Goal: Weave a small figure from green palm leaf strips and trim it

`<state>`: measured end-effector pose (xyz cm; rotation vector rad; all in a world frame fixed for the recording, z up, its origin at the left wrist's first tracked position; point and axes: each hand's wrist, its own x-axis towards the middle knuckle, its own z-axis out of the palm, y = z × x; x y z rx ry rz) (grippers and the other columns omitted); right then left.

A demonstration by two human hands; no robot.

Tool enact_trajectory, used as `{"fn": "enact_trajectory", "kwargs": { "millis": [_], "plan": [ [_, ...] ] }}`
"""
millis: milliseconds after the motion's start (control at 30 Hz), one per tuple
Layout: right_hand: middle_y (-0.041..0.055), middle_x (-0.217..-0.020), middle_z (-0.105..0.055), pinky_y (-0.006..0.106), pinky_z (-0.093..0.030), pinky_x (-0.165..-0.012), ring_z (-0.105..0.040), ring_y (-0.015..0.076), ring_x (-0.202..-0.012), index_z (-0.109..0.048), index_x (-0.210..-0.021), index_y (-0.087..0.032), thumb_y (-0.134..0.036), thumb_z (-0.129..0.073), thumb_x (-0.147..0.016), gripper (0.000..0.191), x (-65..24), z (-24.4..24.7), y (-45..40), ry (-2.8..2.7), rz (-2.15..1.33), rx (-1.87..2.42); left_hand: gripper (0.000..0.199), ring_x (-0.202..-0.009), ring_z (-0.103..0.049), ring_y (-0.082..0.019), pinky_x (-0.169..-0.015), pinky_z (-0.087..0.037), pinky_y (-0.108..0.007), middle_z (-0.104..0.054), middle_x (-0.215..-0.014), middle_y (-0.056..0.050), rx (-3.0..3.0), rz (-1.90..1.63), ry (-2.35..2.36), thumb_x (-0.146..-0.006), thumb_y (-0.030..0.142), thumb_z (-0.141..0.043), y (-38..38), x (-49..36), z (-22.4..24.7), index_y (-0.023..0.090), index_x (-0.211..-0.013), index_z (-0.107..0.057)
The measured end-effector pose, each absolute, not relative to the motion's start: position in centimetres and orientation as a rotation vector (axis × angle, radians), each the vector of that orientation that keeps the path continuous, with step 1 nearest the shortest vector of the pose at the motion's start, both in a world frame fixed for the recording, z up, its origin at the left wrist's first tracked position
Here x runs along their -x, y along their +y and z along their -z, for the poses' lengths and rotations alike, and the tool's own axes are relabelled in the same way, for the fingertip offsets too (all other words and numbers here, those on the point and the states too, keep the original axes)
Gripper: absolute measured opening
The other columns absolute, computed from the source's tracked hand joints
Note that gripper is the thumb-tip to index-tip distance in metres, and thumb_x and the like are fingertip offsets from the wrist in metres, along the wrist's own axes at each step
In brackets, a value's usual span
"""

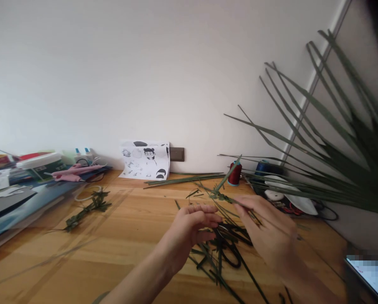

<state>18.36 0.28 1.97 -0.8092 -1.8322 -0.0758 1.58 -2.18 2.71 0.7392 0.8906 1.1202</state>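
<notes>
My right hand (pixel 266 228) pinches one end of a small woven piece of green palm leaf (pixel 220 196), which sticks out to the left with a leaf strip pointing up. My left hand (pixel 197 221) is just below and left of that piece, its fingers stretched and the thumb apart, with nothing seen in it. Under both hands are black-handled scissors (pixel 235 255), partly hidden, among cut leaf strips (pixel 204 255) scattered on the wooden table (pixel 138 253). Another woven leaf piece (pixel 87 211) lies off to the left.
A printed drawing sheet (pixel 144 162) leans on the wall. Near it are long leaf strips (pixel 185 179) and a dark red thread spool (pixel 235 174). A fan-shaped palm leaf (pixel 360 122) spreads from the right. At left are a pink glue gun (pixel 71 172) and a tub (pixel 43 166); a lit screen (pixel 369 274) is lower right.
</notes>
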Motion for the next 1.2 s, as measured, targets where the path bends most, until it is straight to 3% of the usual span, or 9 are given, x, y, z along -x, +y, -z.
{"fn": "enact_trajectory", "kwargs": {
  "millis": [100,200,367,433,667,867,1000,1100,1200],
  "plan": [
    [0.0075,-0.090,-0.065,0.030,-0.047,-0.078,-0.059,0.0175,-0.087,-0.057,-0.100,-0.017,-0.004,-0.054,-0.075,0.029,-19.2,-1.8,0.3,-2.010,0.405,0.629,0.020,-0.087,-0.058,-0.019,-0.068,-0.046,-0.028,-0.065,-0.098,-0.012,-0.658,-1.140,0.669,-0.070,0.020,-0.050,-2.6,-1.3,-3.0,0.013,-0.085,-0.062],
    [0.0107,-0.094,-0.066,0.033,-0.048,-0.079,-0.059,0.0203,-0.090,-0.057,-0.105,-0.014,-0.007,-0.049,-0.079,0.028,-19.5,-2.0,0.2,-2.152,0.560,0.539,0.023,-0.082,-0.060,-0.018,-0.064,-0.047,-0.027,-0.066,-0.091,-0.009,-0.630,-1.158,0.680,-0.074,0.029,-0.055,-2.4,-1.1,-3.1,0.014,-0.091,-0.060],
    [0.0087,-0.088,-0.068,0.030,-0.050,-0.074,-0.062,0.0191,-0.084,-0.060,-0.100,-0.014,-0.010,-0.046,-0.081,0.024,-19.1,-1.9,0.3,-2.226,0.628,0.428,0.072,-0.061,-0.062,-0.014,-0.058,-0.049,-0.023,-0.066,-0.070,-0.003,-0.683,-1.288,0.897,-0.060,0.009,-0.071,-1.8,-1.4,-2.9,0.016,-0.124,-0.038],
    [0.0064,-0.089,-0.067,0.030,-0.049,-0.077,-0.061,0.0178,-0.085,-0.058,-0.104,-0.017,-0.009,-0.050,-0.078,0.028,-19.0,-1.6,0.6,-2.206,0.542,0.457,0.078,-0.057,-0.062,-0.012,-0.058,-0.049,-0.021,-0.065,-0.061,0.000,-0.702,-1.354,0.888,-0.058,0.004,-0.071,-1.8,-1.4,-2.9,0.016,-0.126,-0.035],
    [0.0031,-0.080,-0.064,0.025,-0.049,-0.065,-0.059,0.0143,-0.074,-0.060,-0.097,-0.019,-0.005,-0.056,-0.074,0.027,-18.7,-2.0,0.1,-2.259,0.174,0.344,0.047,-0.063,-0.063,-0.010,-0.061,-0.048,-0.018,-0.068,-0.069,-0.003,-0.722,-1.445,0.856,-0.059,0.008,-0.072,-1.4,-0.7,-3.0,0.015,-0.103,-0.059],
    [-0.0022,-0.087,-0.059,0.019,-0.048,-0.067,-0.058,0.0106,-0.077,-0.061,-0.091,-0.030,-0.010,-0.057,-0.076,0.025,-17.9,-2.9,-1.3,-1.985,-0.311,0.595,0.044,-0.063,-0.061,-0.008,-0.065,-0.046,-0.018,-0.069,-0.073,-0.003,-0.768,-1.469,0.846,-0.061,0.008,-0.070,-1.2,-0.7,-2.6,0.014,-0.102,-0.057],
    [-0.0032,-0.073,-0.061,0.016,-0.046,-0.044,-0.056,0.0078,-0.053,-0.062,-0.089,-0.030,-0.023,-0.055,-0.079,0.015,-17.4,-3.7,-2.0,-1.783,-0.595,0.847,0.043,-0.064,-0.062,-0.010,-0.063,-0.045,-0.019,-0.069,-0.070,-0.002,-0.843,-1.501,0.829,-0.061,0.008,-0.070,-1.5,-1.1,-2.6,0.015,-0.100,-0.053],
    [-0.0040,-0.061,-0.061,0.017,-0.043,-0.038,-0.054,0.0085,-0.043,-0.060,-0.096,-0.027,-0.027,-0.056,-0.078,0.018,-17.3,-4.1,-2.3,-1.768,-0.567,0.982,0.039,-0.064,-0.060,-0.010,-0.061,-0.044,-0.020,-0.068,-0.073,-0.001,-0.923,-1.536,0.807,-0.064,0.010,-0.069,-1.9,-1.4,-2.6,0.017,-0.097,-0.050],
    [-0.0019,-0.072,-0.066,0.019,-0.047,-0.051,-0.060,0.0107,-0.057,-0.062,-0.086,-0.023,-0.022,-0.054,-0.079,0.011,-17.3,-4.2,-2.5,-1.898,-0.254,0.931,0.034,-0.064,-0.059,-0.010,-0.062,-0.044,-0.020,-0.067,-0.074,-0.001,-0.965,-1.552,0.806,-0.067,0.010,-0.066,-2.3,-1.7,-2.6,0.018,-0.095,-0.048]
  ]
}}
